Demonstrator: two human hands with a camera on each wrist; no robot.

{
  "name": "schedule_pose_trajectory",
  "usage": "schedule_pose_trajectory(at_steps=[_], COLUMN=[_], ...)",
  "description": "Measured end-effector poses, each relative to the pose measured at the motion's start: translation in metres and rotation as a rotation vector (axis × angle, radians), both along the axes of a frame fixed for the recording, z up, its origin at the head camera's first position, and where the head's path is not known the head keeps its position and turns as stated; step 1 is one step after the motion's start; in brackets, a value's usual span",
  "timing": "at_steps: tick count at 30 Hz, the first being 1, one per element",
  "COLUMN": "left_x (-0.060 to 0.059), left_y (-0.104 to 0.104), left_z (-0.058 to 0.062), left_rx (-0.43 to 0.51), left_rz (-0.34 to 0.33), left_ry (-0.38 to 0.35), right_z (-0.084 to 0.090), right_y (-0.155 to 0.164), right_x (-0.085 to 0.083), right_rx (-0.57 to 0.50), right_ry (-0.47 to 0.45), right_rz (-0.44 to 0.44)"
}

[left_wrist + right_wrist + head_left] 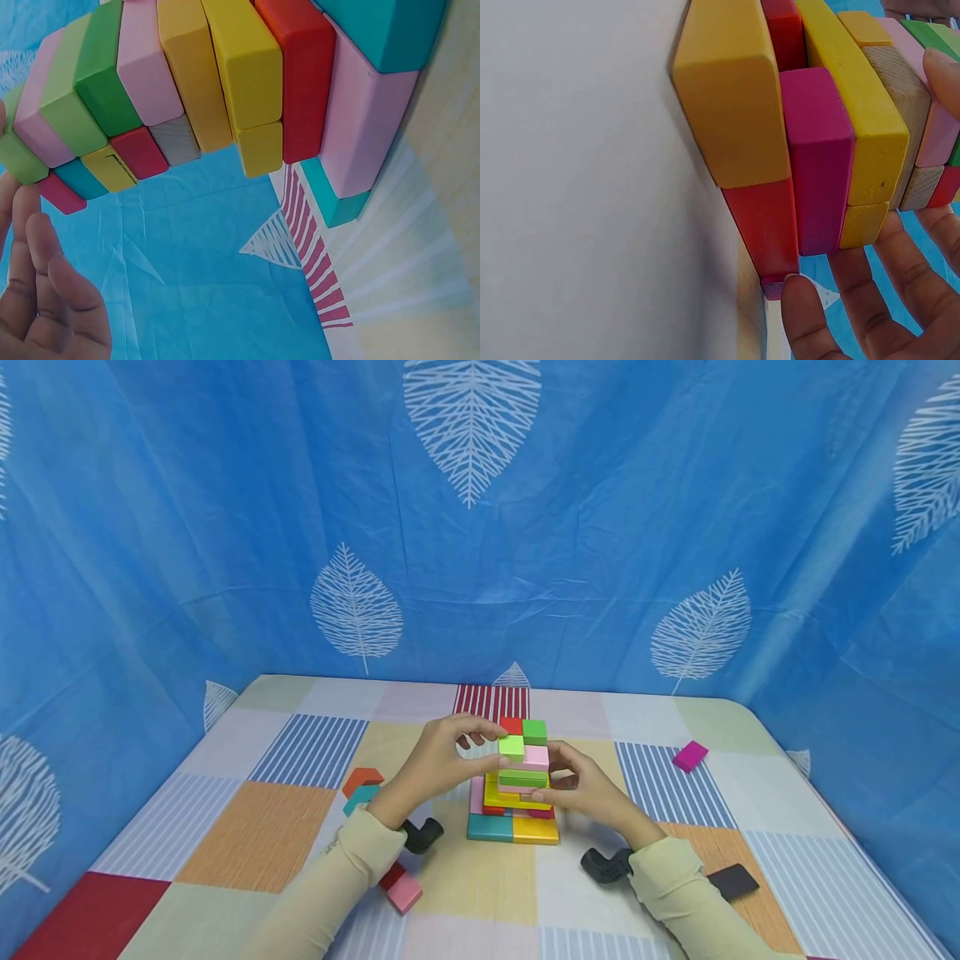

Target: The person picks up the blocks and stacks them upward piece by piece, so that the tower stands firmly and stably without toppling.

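A stepped tower of coloured wooden blocks stands in the middle of the patchwork cloth, with a teal and a yellow-orange block along its front base. At the upper front of the tower, my left hand pinches a light green block between thumb and forefinger; the other fingers curve behind. Red and green blocks show at the top behind it. My right hand holds the tower from the right, its thumb in front against a pink block and its fingers behind. Much of the tower's right side is hidden by that hand.
Left of the tower lie an orange block and a teal block, with a pink block nearer. A magenta block lies far right. A dark flat object sits by the right sleeve. Blue curtains enclose the table.
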State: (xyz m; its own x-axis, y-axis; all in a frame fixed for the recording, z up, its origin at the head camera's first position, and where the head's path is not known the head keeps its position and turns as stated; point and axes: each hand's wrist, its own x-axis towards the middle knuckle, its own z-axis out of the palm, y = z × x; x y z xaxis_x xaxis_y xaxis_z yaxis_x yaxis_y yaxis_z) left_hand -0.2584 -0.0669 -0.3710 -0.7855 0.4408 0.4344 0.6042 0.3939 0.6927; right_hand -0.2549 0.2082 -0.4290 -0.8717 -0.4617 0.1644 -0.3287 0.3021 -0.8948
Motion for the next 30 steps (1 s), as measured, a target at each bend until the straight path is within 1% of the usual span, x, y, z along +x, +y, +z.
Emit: schedule_pose_trajectory(at_steps=[10,14,17,20,26,30], left_x=[0.001,0.005,0.009,0.012,0.019,0.025], left_y=[0.0,-0.009,-0.019,-0.033,-0.063,-0.079], left_z=[0.003,0.006,0.008,0.007,-0.004,-0.01], left_rx=[-0.006,-0.019,-0.049,-0.098,-0.241,-0.296], left_rz=[0.005,0.004,-0.013,-0.06,-0.21,-0.281], left_ry=[0.01,0.0,-0.032,-0.089,-0.247,-0.33], right_z=[0.001,0.001,0.002,0.003,0.003,0.002], right_y=[0.001,0.0,0.0,-0.001,0.0,0.0], right_x=[0.001,0.001,0.001,0.001,0.001,-0.001], right_rx=[0.002,-0.003,-0.017,-0.025,-0.015,-0.029], right_ry=[-0.009,-0.006,-0.004,-0.006,-0.015,-0.011], right_rz=[-0.006,-0.003,0.006,0.008,-0.004,0.01])
